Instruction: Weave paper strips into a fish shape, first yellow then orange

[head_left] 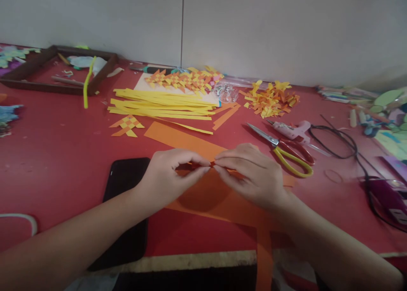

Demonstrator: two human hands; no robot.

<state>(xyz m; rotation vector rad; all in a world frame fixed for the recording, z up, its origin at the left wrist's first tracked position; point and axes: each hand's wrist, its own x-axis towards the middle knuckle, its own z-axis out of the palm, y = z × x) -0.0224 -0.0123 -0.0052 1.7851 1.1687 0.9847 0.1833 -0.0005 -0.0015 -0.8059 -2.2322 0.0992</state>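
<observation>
Our left hand [173,170] and right hand [252,170] pinch orange paper [212,164], a sheet [203,195] beneath; likely light, easily creased, best held by edges.

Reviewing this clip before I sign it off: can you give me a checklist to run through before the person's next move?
1. Left hand and right hand both pinching the small orange piece: ok.
2. Shape of that piece: cannot tell; it is mostly hidden.
3. Scissors lying apart from the right hand: ok.
4. Glue gun hot or cool: cannot tell.
5. Long orange strip wholly on the red table: not ok; it hangs over the near edge.
6. Yellow strips in view, beyond the hands: ok.
</observation>
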